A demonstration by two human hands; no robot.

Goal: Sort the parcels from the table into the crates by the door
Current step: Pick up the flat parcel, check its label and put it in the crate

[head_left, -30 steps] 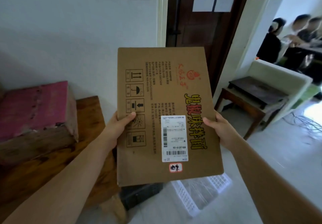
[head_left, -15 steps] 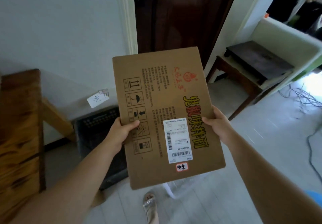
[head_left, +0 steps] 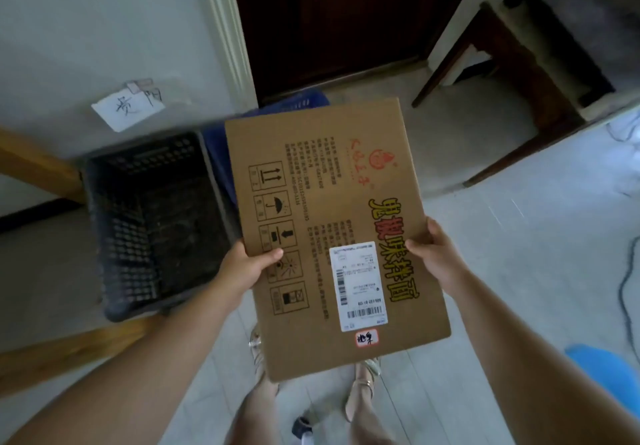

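I hold a flat brown cardboard parcel [head_left: 322, 202] with red and yellow print, a white shipping label and a small handwritten sticker. My left hand [head_left: 246, 271] grips its left edge and my right hand [head_left: 433, 254] grips its right edge. The parcel hangs over the floor in front of a dark door. A black plastic crate [head_left: 149, 222] stands on the floor to the left of the parcel, with nothing visible inside it. A blue crate [head_left: 221, 153] sits beside it, mostly hidden behind the parcel.
A paper tag [head_left: 128, 106] with handwriting is stuck on the wall above the black crate. Wooden table legs [head_left: 38, 167] are at the left. A dark wooden stool [head_left: 512, 73] stands right of the door [head_left: 329, 21]. A cable [head_left: 623, 271] lies at the right. My feet [head_left: 363, 382] are below the parcel.
The view has tilted down and moved toward the door. The black crate and a blue crate now show beside the parcel. Both hands keep the same grip.
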